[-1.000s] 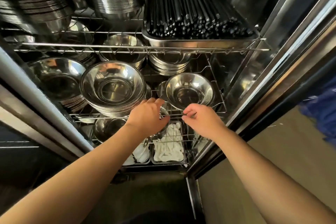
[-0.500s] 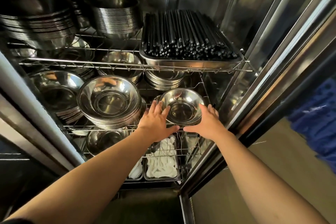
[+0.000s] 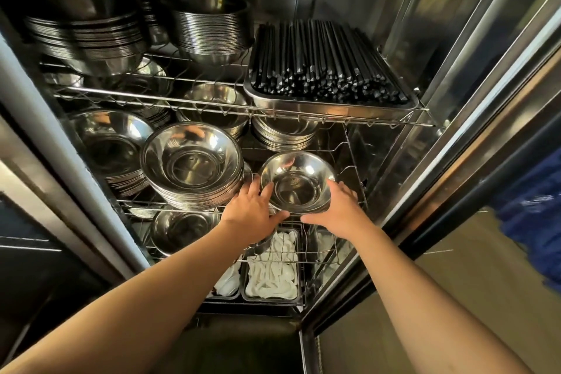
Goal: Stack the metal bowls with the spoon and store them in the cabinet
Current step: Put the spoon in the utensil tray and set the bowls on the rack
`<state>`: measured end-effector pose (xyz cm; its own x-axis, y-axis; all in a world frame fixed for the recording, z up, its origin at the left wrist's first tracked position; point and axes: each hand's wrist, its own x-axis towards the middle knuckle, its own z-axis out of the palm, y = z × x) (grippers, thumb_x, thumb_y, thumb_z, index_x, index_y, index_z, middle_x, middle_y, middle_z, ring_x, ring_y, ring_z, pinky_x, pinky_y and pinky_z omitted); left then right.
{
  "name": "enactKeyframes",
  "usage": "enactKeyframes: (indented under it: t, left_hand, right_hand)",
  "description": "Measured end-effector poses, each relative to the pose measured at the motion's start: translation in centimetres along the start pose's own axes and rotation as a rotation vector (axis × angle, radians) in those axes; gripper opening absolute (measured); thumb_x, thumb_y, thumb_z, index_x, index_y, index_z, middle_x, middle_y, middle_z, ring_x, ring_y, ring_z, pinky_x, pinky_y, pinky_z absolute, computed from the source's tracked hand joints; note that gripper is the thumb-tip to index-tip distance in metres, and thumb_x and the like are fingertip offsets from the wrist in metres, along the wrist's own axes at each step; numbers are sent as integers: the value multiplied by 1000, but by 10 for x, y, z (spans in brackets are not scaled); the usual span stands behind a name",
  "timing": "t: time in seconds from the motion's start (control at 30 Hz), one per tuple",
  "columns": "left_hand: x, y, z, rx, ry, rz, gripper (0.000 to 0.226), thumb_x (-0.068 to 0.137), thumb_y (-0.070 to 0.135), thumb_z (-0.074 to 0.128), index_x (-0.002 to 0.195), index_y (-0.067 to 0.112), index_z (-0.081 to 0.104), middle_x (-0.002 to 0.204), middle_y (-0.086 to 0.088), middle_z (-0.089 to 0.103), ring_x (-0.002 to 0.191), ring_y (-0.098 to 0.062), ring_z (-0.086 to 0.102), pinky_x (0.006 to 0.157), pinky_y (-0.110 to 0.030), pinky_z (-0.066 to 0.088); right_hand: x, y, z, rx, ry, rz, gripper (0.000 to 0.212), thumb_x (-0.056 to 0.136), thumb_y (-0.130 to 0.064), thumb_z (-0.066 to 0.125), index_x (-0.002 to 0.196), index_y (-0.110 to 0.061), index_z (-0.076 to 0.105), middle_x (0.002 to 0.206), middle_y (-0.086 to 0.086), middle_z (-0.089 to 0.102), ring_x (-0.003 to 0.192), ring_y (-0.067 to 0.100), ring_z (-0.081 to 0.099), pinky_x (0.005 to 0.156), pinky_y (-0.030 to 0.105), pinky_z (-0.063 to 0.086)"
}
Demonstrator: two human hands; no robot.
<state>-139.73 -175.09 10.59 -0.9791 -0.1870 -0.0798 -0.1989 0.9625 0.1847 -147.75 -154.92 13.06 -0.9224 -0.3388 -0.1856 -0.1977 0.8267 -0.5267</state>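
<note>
Both hands, left hand (image 3: 253, 209) at nine o'clock and right hand (image 3: 340, 209) at three, fingers spread, cup the small bowl stack (image 3: 297, 181) on the middle wire shelf (image 3: 358, 161) inside the cabinet (image 3: 403, 161), so storing looks nearly done; no spoon shows.

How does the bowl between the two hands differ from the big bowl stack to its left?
The small bowl is narrower than the large bowl stack. The left hand and right hand cup the small bowl; nobody touches the large stack. Both are shiny metal, on the same wire shelf.

Commercial kitchen, stacked steel bowls (image 3: 191, 167), chopstick tray (image 3: 331, 105)
</note>
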Motion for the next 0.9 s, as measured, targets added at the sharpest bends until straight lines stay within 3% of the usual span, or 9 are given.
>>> enactKeyframes:
  t: [0.17,0.33,0.63,0.73,0.83,0.9]
  left_hand:
    - [-12,-4,-2,-25,30,8,80,96,62,36,158,20,7,164,-15,13,147,-34,19,113,-48,32]
    - [-24,-7,-4,-41,109,31,67,101,50,39,154,16,21,158,-17,28,139,-35,32,110,-45,35]
    - [-28,-10,-10,-78,192,73,68,95,52,49,149,16,31,148,-13,39,130,-31,41,108,-42,37]
    - [-26,-8,-12,-72,196,72,72,91,56,52,148,16,32,147,-12,40,128,-30,43,107,-41,39]
    - [-23,-4,-12,-59,190,51,79,88,62,53,148,15,32,146,-12,40,127,-31,44,107,-42,41]
    - [-21,0,-11,-61,183,25,85,85,66,54,149,16,31,144,-11,42,126,-31,44,105,-42,43]
  right_hand:
    - [-1,-12,7,-28,3,-37,119,59,-62,84,155,-30,22,158,6,30,147,32,16,116,57,27]
    - [-4,-24,13,-6,-16,-53,114,58,-62,83,152,-32,26,155,6,36,146,34,21,113,60,31]
    - [-5,-24,2,-52,-58,-46,130,55,-70,81,158,-27,14,162,5,27,149,33,13,117,58,25]
    - [0,-28,-6,-88,-68,-55,134,51,-77,77,158,-27,13,163,4,24,148,31,18,115,55,27]
    - [10,-33,-12,-80,-59,-75,114,70,-75,68,158,-25,15,163,3,22,149,29,20,114,55,27]
    - [21,-36,-15,-96,-38,-91,93,87,-65,58,159,-22,16,166,3,17,151,28,17,118,53,23]
